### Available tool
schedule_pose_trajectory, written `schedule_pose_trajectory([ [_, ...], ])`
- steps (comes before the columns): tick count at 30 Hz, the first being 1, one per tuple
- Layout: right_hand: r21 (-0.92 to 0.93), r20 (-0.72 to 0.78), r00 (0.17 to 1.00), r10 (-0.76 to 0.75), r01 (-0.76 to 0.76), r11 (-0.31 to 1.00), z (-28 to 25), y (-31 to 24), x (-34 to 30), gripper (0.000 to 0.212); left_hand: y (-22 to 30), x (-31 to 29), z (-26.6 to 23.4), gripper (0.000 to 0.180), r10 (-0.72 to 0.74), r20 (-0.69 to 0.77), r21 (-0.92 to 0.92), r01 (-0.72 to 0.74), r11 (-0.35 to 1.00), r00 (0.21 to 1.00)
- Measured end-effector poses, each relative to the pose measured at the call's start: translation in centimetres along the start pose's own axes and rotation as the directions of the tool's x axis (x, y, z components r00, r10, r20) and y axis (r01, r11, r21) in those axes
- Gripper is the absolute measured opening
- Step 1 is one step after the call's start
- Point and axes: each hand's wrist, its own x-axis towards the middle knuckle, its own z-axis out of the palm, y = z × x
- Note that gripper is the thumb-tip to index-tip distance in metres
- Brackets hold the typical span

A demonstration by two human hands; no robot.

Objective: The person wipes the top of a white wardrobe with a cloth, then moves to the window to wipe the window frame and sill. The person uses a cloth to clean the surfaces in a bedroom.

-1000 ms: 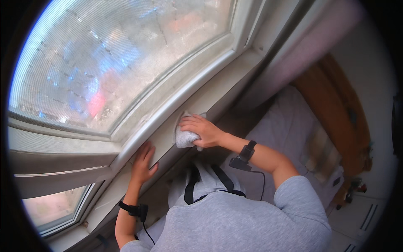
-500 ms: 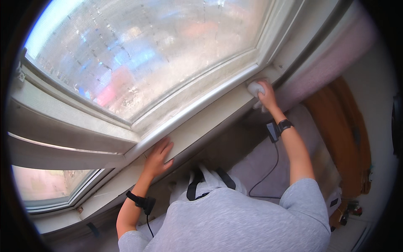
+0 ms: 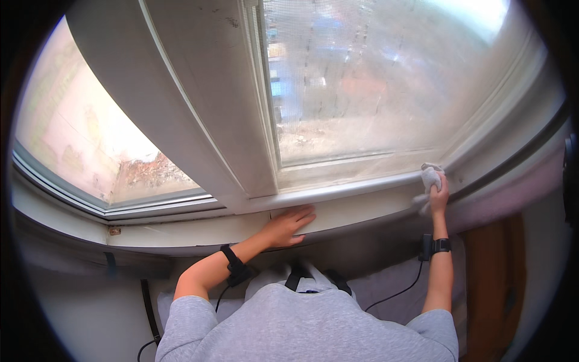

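Observation:
My right hand (image 3: 439, 193) is closed around a whitish cloth (image 3: 430, 175) at the right end of the window's lower frame (image 3: 356, 186). Part of the cloth hangs down below the fingers, blurred. My left hand (image 3: 288, 227) rests flat on the pale windowsill (image 3: 350, 218), fingers stretched toward the right, with nothing in it. Behind the frame stands a dusty pane with a mesh screen (image 3: 356, 90).
At the left, a wide post (image 3: 199, 90) separates a second pane (image 3: 78, 133). A pinkish curtain (image 3: 512, 196) hangs at the right, above a brown wooden furniture piece (image 3: 494, 271). Cables run from dark devices strapped to both wrists.
The view has swung round, so the window now sits more level. My right hand has moved the cloth from the sill up to the frame's lower right corner. My left hand stays on the sill.

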Motion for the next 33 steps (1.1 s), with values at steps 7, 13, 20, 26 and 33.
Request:
schedule_pose_trajectory([
  [7,-0.137,0.058,0.969,-0.238,0.244,0.960,5.5,-7.1,-3.5,0.042,-1.1,-0.6,0.9,0.055,0.052,-0.045,-0.067,-0.055,0.996,0.998],
  [13,-0.056,0.189,0.913,-0.361,0.378,0.924,9.8,-17.9,-7.7,0.042,-2.2,-3.9,0.0,0.052,0.026,-0.049,-0.082,-0.030,0.996,0.998],
  [20,0.039,0.279,0.894,-0.351,0.354,0.934,13.9,-27.3,-12.1,0.044,-5.8,-12.8,-3.8,0.058,0.056,-0.022,-0.010,-0.056,0.998,0.998],
  [26,0.142,0.606,0.678,-0.416,0.423,0.895,15.7,-31.0,-20.1,0.056,-7.1,-17.9,-6.2,0.058,0.092,0.009,-0.027,-0.092,0.995,0.996],
  [33,0.155,0.561,0.745,-0.360,0.333,0.930,20.4,-35.4,-23.4,0.051,-8.1,-23.1,-9.1,0.050,0.097,-0.092,-0.048,-0.101,0.994,0.991],
])
